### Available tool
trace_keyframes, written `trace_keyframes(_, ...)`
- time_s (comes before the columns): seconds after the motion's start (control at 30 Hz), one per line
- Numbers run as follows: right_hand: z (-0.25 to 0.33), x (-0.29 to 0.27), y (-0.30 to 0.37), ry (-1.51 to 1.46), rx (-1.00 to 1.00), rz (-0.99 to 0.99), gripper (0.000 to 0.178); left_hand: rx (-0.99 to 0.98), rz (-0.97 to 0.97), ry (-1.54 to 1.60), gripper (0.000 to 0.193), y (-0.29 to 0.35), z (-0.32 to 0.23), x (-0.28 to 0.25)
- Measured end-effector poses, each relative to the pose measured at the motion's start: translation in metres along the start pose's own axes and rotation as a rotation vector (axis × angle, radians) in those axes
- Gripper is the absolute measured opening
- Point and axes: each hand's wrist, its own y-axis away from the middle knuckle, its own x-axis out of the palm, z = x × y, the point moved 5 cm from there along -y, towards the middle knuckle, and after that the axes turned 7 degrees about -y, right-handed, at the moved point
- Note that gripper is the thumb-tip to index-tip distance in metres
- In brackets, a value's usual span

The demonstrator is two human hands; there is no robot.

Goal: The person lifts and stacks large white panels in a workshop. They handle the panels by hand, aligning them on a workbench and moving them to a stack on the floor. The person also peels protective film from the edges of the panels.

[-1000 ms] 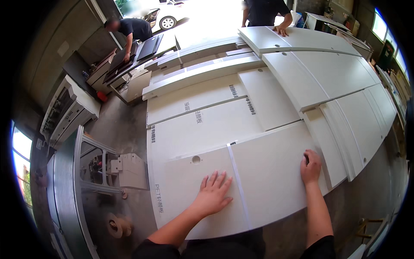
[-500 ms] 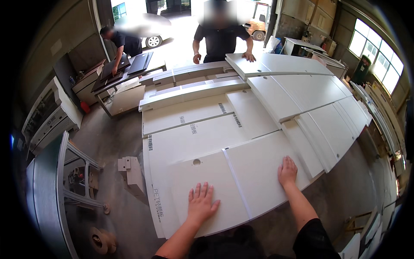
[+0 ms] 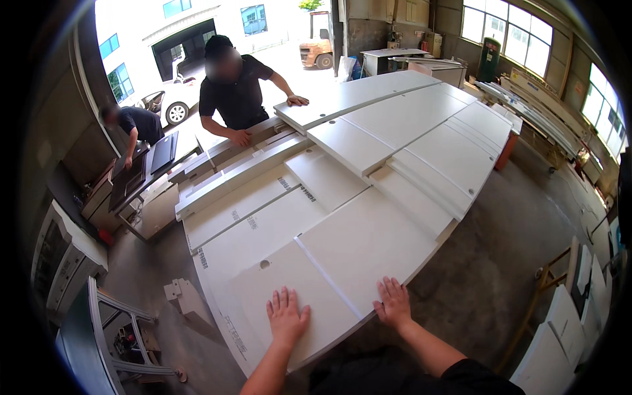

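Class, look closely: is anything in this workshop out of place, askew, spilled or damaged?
No spill or damage stands out. One uneven spot: the strapped white panel under the left hand leaves part of the printed white board below it uncovered, so their edges don't line up.

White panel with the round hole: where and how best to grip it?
Probably the long near edge of the white panel, from the near side, two-handed, astride the pale strap: it lies flat, no board covering that edge. Room beneath can't be judged.
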Motion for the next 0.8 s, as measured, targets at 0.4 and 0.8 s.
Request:
trace_keyframes(0.4,-0.1,0.005,0.118,-0.438,0.393,0.408,0.062,-0.02,0.02,-0.027,0.072,-0.004,-0.009,0.006)
trace_keyframes(0.8,-0.367,-0.002,0.542,-0.249,1.261,0.529,0.051,-0.337,0.075,-0.092,0.077,0.034,-0.037,0.022)
